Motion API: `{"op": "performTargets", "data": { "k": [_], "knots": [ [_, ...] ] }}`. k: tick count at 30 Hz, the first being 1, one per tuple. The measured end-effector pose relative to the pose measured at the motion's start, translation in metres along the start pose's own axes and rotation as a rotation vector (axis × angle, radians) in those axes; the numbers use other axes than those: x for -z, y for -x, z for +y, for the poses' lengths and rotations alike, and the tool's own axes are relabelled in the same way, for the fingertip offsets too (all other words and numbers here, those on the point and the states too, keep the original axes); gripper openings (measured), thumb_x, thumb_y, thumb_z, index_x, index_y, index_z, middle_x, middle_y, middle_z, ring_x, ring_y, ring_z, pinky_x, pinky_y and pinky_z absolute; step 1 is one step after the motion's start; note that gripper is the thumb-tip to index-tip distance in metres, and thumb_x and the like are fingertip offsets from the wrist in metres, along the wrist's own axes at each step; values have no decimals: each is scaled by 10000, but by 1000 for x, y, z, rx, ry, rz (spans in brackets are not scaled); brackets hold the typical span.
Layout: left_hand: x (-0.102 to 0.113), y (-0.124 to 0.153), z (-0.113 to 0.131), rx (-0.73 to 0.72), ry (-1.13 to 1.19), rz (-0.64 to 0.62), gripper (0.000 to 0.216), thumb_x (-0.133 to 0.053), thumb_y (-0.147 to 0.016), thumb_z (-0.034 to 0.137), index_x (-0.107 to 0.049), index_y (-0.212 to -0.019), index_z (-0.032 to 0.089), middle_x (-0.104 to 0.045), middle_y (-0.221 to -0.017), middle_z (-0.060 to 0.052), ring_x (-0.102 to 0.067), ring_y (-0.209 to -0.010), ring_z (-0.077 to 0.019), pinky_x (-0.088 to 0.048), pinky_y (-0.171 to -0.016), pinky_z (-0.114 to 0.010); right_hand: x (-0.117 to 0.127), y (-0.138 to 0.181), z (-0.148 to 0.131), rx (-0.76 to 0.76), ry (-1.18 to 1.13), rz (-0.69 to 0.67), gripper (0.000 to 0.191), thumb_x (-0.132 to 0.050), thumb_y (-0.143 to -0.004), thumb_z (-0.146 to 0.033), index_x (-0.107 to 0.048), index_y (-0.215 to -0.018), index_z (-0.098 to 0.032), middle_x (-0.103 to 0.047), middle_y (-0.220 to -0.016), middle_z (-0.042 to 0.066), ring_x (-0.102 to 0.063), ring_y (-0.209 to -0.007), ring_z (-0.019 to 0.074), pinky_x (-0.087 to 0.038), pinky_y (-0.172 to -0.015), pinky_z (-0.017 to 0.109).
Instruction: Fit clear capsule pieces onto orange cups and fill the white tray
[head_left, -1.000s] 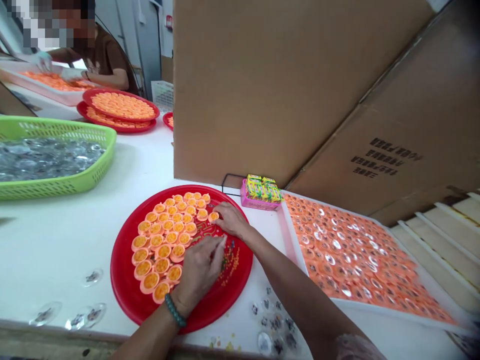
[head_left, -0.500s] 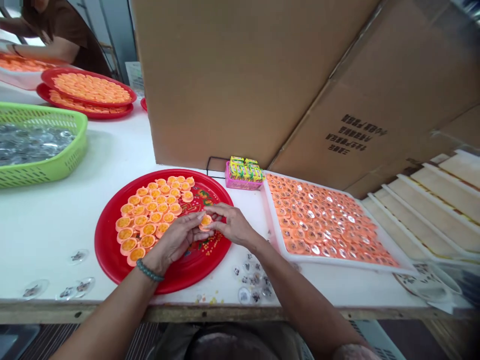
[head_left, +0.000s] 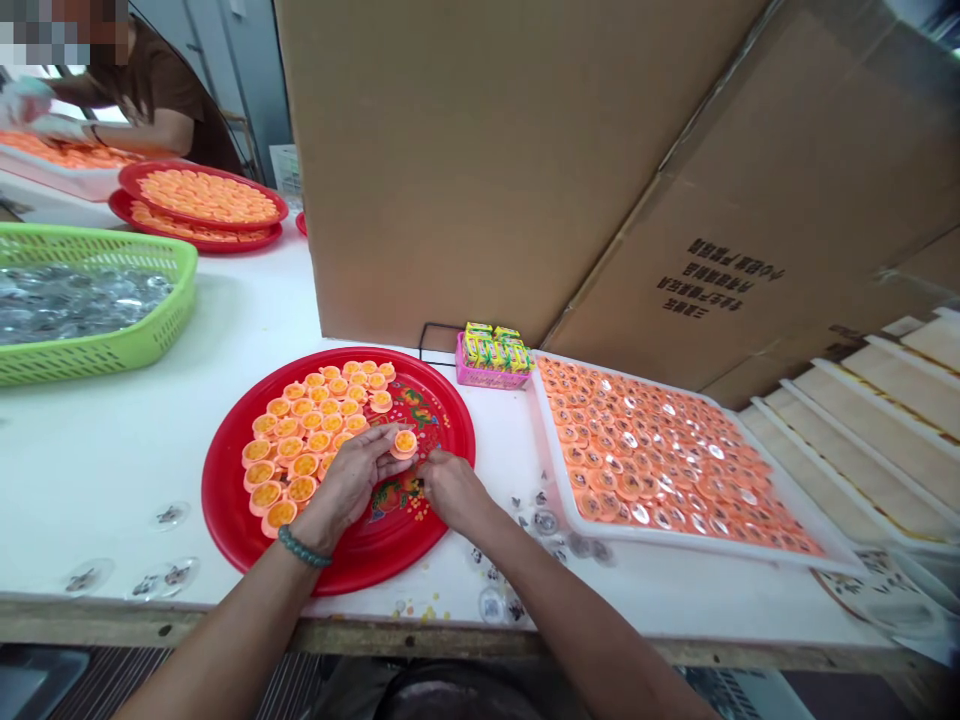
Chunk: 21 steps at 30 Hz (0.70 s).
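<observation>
My left hand (head_left: pixel 346 482) pinches a small round orange plastic cup (head_left: pixel 405 443) with a yellow filling, held above the red tray (head_left: pixel 223 500). Close to its right is my right hand (head_left: pixel 454 490), with fingers curled together; whatever they may hold is hidden. On the tray's left half stand many similar orange cups (head_left: pixel 304 465) in a tight group, some covered by my left hand. The tray's printed fruit pattern shows on its right half. Clear round discs with small dark prints (head_left: pixel 491 603) lie on the table beneath my right forearm.
A white tray (head_left: pixel 559 480) of orange pieces under clear discs stands at right. Behind are a pink basket (head_left: pixel 495 378) of yellow-green packets and tall cardboard (head_left: pixel 480 170). A green basket (head_left: pixel 161 335) of clear pieces, stacked red trays (head_left: pixel 281 203) and a gloved co-worker (head_left: pixel 161 110) are at left.
My right hand has come away from the orange cup, and its fingers have curled in. My left hand still holds the cup. The whole view has shifted slightly.
</observation>
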<state>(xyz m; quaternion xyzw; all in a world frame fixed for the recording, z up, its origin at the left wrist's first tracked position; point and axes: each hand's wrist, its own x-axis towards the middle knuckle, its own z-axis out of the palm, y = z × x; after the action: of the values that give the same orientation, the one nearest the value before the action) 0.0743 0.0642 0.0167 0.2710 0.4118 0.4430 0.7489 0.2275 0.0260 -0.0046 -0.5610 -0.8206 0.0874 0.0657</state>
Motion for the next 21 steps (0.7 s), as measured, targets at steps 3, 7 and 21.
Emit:
{"op": "performTargets", "data": {
  "k": [3, 7, 21],
  "knots": [
    [1, -1, -3, -27, -26, 35, 95, -650, -741, 126, -663, -836, 123, -659, -835, -64, -640, -700, -137, -565, -664, -256, -1, 0, 7, -61, -169, 91, 217, -521, -724, -46, -689, -768, -175, -661, -784, 51, -612, -731, 164, -468, -677, 246],
    [1, -2, -6, -44, -93, 55, 111, -701, -691, 183, -665, -778, 124, -649, -804, -56, -633, -728, -149, -557, -663, -251, 10, -2, 7, -118, -450, 350, 227, -530, -718, -70, -695, -803, -200, -669, -777, 26, -616, -675, 143, -498, -663, 250],
    [0, -2, -9, 142, -53, -81, 40, -607, -752, 127, -644, -764, 118, -669, -778, -80, -655, -652, -160, -559, -644, -253, 29, -6, -6, -209, -891, 496, 86, -601, -787, -240, -687, -789, -228, -676, -798, 2, -642, -742, 154, -524, -713, 273]
  ]
}}
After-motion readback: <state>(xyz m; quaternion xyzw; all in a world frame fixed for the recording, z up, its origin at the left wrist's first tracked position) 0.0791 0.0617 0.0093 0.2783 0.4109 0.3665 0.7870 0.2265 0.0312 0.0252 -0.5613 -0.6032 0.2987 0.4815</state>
